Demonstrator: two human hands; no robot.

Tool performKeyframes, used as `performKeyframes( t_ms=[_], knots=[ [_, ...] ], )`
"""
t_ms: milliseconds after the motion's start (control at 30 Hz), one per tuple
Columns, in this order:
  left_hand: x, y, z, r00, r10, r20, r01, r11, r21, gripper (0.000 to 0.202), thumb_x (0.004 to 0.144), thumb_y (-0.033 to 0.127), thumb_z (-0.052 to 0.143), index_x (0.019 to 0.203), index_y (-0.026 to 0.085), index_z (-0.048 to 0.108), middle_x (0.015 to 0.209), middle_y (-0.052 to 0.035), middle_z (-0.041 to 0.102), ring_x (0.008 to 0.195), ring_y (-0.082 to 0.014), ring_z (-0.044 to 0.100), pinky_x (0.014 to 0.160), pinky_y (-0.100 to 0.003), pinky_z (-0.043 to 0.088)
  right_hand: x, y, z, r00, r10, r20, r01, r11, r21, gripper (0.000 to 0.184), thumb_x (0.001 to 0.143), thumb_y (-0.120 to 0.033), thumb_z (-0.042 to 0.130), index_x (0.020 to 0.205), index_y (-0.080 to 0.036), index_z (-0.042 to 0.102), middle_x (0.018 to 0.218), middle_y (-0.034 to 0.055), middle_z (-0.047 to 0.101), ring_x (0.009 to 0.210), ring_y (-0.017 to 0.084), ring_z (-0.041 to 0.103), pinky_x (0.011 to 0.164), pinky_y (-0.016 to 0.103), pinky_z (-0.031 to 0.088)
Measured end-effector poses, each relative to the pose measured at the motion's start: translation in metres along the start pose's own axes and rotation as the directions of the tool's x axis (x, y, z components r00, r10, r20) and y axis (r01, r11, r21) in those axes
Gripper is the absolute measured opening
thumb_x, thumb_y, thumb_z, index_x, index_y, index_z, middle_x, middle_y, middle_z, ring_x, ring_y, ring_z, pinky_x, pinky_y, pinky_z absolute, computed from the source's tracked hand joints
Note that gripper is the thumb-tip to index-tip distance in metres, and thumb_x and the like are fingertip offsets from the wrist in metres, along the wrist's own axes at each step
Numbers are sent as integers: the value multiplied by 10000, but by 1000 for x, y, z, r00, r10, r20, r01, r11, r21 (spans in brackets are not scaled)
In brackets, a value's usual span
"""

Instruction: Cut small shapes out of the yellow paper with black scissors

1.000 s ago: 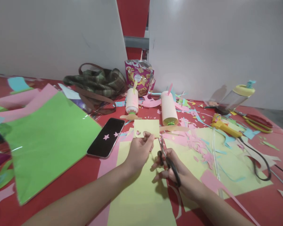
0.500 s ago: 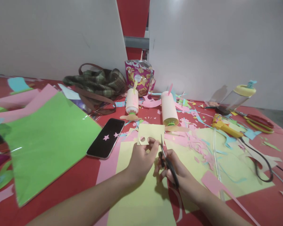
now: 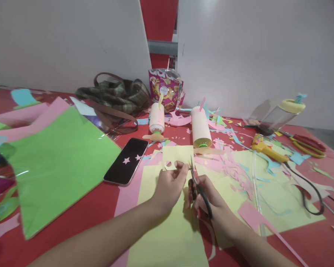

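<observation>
A person's left hand [image 3: 168, 189] pinches a small yellow card [image 3: 179, 152] beside scissors [image 3: 202, 194] held in the right hand [image 3: 215, 205] over a paper-strewn red desk [image 3: 80, 215].
The left fingers cover the card's lower edge, right of a cut-out hole; whether the slightly parted blades touch the paper is hard to tell. The right fingers, partly hidden by the black handles, curl around them. Both forearms and the yellow sheet [image 3: 167, 237] beneath are cut off at the near edge. Farther off, a white tube [image 3: 156, 116] hides part of a snack bag [image 3: 164, 88].
</observation>
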State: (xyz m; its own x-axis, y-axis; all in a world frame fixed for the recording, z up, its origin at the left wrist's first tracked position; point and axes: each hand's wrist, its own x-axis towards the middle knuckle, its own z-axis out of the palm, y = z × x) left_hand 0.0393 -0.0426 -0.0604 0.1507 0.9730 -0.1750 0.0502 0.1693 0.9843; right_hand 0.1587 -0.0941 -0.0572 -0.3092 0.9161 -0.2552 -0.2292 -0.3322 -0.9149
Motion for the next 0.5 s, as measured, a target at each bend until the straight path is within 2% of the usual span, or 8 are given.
performKeyframes(
  t_ms=[267,500],
  knots=[
    [0,1,0,997,-73,25,73,997,-23,425,732,442,437,449,165,281,427,62,266,427,-59,263,453,-202,272,0,3,2,999,4,-54,-2,1000,27,210,777,-386,470,847,-219,364,675,-29,495,535,84,383,516,224,297],
    [0,2,-1,999,-38,32,38,999,-15,406,734,420,439,453,165,296,433,58,283,421,-59,265,440,-201,267,1,3,-1,999,5,-53,-4,1000,21,204,760,-370,504,816,-223,373,644,-46,474,505,73,379,497,210,315]
  ],
)
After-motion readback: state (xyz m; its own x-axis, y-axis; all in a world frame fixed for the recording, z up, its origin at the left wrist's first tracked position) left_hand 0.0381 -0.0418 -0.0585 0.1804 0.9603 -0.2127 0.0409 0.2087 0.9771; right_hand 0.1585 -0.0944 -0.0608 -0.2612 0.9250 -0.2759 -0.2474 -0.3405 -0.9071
